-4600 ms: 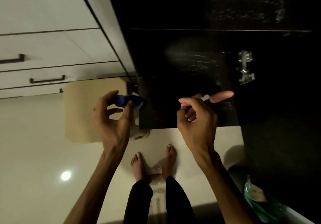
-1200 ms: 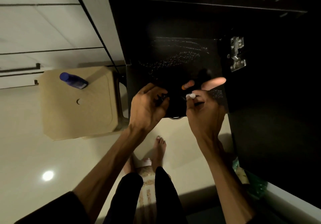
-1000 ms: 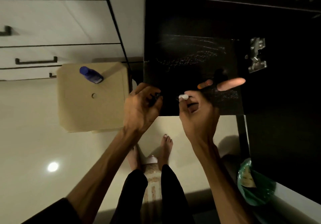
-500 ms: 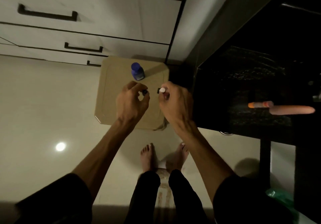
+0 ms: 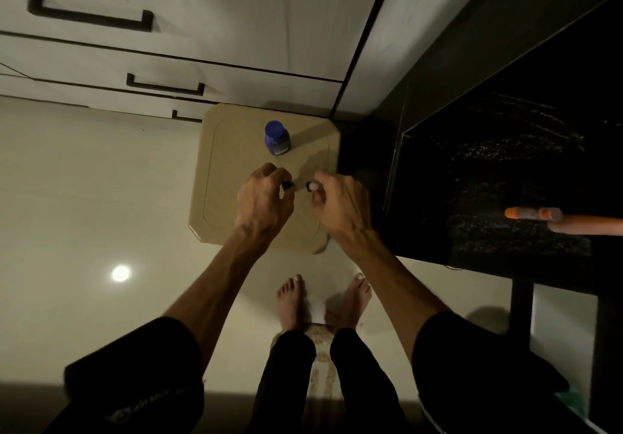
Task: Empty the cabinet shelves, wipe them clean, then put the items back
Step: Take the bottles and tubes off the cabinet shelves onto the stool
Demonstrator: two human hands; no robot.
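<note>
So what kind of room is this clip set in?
Probably a home kitchen or storage corner: white drawers with dark handles, a dark open cabinet shelf, and a beige stool holding a blue bottle on a glossy floor.

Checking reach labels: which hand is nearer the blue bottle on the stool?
Left, narrowly. The left hand sits just below the blue bottle over the stool; the right hand is below and further to its right.

A bottle (image 5: 277, 138) is set upright on the far part of a stool (image 5: 229, 204), which is placed against the drawers (image 5: 168, 46). Both hands are held over the stool's near half, the left hand (image 5: 264, 202) beside the right hand (image 5: 340, 204). A shelf (image 5: 488, 177) is found to the right.
</note>
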